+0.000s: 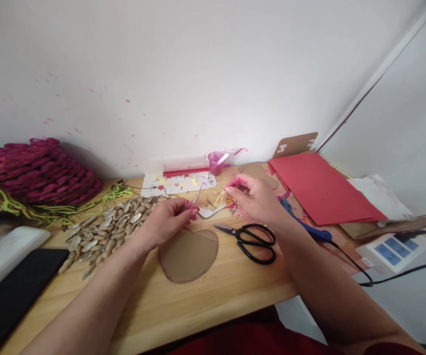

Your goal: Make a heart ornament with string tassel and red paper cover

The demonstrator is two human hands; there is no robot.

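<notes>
In the head view, the left hand [176, 217] has thumb and forefinger pressed together at one end of a white strip [210, 212]; it appears to grip that end, though the detail is small. The right hand [253, 195] pinches a yellow cord [219, 198] between its fingertips, and the cord's loose part hangs toward the strip. Both hands are just above the wooden table [235, 291], near each other but apart.

A brown disc [189, 257] with a pinkish edge lies flat on the table in front of the left hand. Just to its right lie black scissors [256, 242], blades pointing left. Left of the disc spreads a pile of peanut shells [113, 229], partly behind the left forearm. Beyond the hands are a star-dotted sheet [178, 185] and a pink-stained cup [216, 163] by the wall. Red paper [324, 190] lies farther right.
</notes>
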